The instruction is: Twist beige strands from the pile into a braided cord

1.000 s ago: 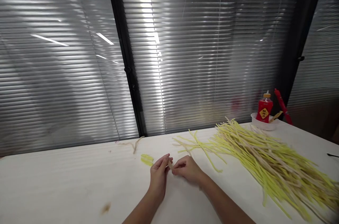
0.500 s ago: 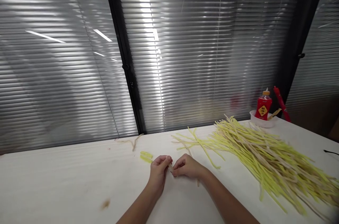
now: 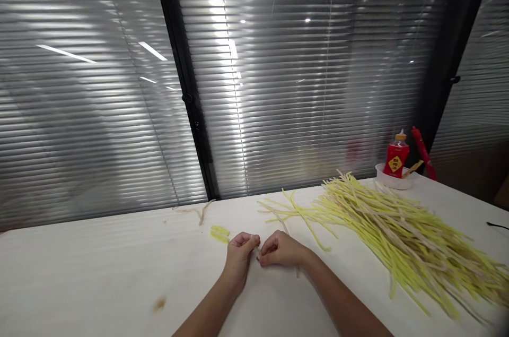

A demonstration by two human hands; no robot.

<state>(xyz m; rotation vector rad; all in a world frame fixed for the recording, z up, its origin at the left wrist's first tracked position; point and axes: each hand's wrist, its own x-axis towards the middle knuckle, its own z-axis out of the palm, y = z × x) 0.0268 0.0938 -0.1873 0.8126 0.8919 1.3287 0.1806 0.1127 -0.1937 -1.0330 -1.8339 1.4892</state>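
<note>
Close together over the white table, both my hands pinch a beige pipe cleaner (image 3: 258, 254); only a short bit shows between the fingertips. My left hand (image 3: 239, 256) is closed on it with thumb against forefinger. From the other side my right hand (image 3: 283, 250) grips it, fingers curled; a thin beige end shows below the right wrist. Just beyond my left hand lies a folded yellow pipe cleaner (image 3: 219, 233). Loose yellow pipe cleaners (image 3: 296, 212) spread out past my right hand.
On the right a large heap of yellow and beige pipe cleaners (image 3: 401, 236) covers the table (image 3: 99, 273). Behind it a white bowl (image 3: 393, 182) holds a red bottle (image 3: 396, 159). A bent beige pipe cleaner (image 3: 202, 214) lies near the back edge, before the blinds (image 3: 298, 87).
My hands stay almost in place; only the fingertips on the beige pipe cleaner have shifted slightly. The view has moved a little.
</note>
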